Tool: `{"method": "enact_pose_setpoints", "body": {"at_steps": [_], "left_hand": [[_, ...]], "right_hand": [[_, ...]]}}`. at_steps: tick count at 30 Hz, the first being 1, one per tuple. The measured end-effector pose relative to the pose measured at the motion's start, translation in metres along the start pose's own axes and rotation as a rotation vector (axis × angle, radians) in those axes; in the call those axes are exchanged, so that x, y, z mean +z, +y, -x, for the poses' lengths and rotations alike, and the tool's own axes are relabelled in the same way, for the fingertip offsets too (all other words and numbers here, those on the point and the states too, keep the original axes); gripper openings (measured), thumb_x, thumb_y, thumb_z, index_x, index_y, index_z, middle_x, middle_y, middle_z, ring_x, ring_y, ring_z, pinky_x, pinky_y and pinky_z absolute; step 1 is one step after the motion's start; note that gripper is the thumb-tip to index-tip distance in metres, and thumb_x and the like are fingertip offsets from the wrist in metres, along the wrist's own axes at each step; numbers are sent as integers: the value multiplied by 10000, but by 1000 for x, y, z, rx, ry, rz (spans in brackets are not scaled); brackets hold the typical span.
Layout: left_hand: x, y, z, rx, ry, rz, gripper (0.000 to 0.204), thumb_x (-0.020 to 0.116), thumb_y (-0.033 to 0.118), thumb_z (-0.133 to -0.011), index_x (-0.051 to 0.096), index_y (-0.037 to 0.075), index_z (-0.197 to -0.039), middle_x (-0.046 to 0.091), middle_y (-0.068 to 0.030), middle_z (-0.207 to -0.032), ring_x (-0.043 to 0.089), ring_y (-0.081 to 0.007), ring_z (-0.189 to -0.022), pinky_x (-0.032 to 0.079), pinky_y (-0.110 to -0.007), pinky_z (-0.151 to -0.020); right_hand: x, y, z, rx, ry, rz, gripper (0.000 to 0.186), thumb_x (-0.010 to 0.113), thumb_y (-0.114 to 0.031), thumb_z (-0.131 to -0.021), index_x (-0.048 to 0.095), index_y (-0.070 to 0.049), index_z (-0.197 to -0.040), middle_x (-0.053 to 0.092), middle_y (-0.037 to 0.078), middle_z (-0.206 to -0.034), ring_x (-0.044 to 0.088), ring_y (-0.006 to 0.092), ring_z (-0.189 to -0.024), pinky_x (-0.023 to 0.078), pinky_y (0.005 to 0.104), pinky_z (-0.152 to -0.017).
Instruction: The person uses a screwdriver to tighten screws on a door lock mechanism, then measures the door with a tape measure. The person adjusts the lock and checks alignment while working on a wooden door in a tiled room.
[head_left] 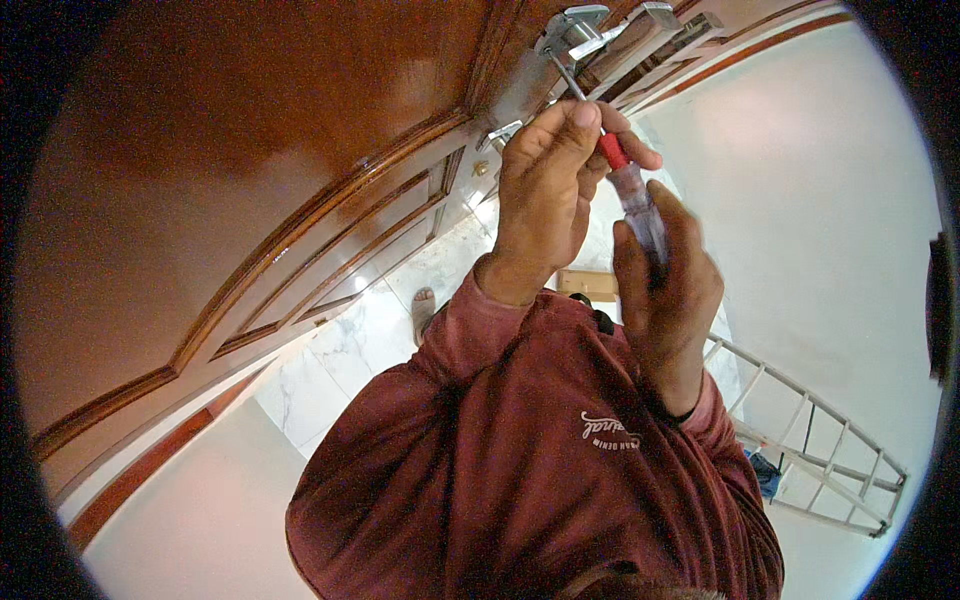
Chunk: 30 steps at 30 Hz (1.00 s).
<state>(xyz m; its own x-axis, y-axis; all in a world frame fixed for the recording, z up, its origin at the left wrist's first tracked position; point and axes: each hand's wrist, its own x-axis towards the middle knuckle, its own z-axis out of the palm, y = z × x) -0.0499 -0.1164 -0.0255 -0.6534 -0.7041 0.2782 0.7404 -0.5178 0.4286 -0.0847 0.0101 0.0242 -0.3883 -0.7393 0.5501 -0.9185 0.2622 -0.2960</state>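
A glossy varnished wooden door point(250, 150) is seen, fitted with a shiny metal bracket point(575, 25). The screwdriver point(625, 180) is made of clear and red plastic with a steel shaft.

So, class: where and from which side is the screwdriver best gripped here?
Grip the clear handle from below, as the right hand does. The thin shaft points up into the metal fitting, so the left hand only steadies it near the red collar.

The screwdriver point(622, 170) tip vanishes inside the metal door fitting point(578, 28), its clear handle partly covered by the right hand point(665, 290); the ladder point(820, 450) blurs near the rim.
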Motion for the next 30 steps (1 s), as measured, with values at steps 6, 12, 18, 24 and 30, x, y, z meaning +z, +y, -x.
{"method": "enact_pose_setpoints", "body": {"at_steps": [6, 12, 18, 24, 30], "left_hand": [[-2, -8, 2, -46, 54, 19, 365, 470, 337, -1022, 592, -5, -987, 667, -127, -866, 666, -244, -857, 533, -369, -832], [0, 0, 11, -96, 89, -28, 402, 494, 371, -1009, 595, -5, -1106, 696, -217, -1008, 690, -285, -957, 555, -403, -863], [-6, -2, -2, -39, 8, 13, 337, 519, 351, -1001, 593, 41, -892, 619, -82, -785, 669, -243, -824, 530, -378, -858], [-11, 2, 2, -173, 53, 26, 357, 524, 372, -996, 605, 33, -919, 645, -91, -809, 687, -258, -860, 550, -375, -818], [-5, 10, 5, -176, 68, -130, 372, 521, 361, -1000, 624, 4, -1022, 697, -135, -885, 693, -275, -865, 542, -368, -819]], "right_hand": [[-15, 33, 6, 1041, -634, -1945, 461, 496, -437, -996, 455, -118, -1326, 503, 11, -595, 434, 84, -450, 379, 224, -390], [11, 5, 11, 217, -167, -202, 372, 633, -228, -932, 546, -65, -1255, 585, 51, -622, 525, 139, -465, 448, 305, -459], [-3, 6, 3, 518, -302, -614, 394, 608, -246, -955, 512, -91, -1304, 616, 65, -696, 562, 141, -519, 417, 253, -466], [6, 13, 6, 914, -470, -1627, 248, 528, -323, -995, 534, -95, -1093, 426, -15, -548, 323, 77, -390, 328, 243, -380], [16, -11, 11, 281, -152, -88, 286, 649, -207, -913, 552, -57, -1137, 655, 178, -721, 670, 345, -621, 504, 411, -550]]}}
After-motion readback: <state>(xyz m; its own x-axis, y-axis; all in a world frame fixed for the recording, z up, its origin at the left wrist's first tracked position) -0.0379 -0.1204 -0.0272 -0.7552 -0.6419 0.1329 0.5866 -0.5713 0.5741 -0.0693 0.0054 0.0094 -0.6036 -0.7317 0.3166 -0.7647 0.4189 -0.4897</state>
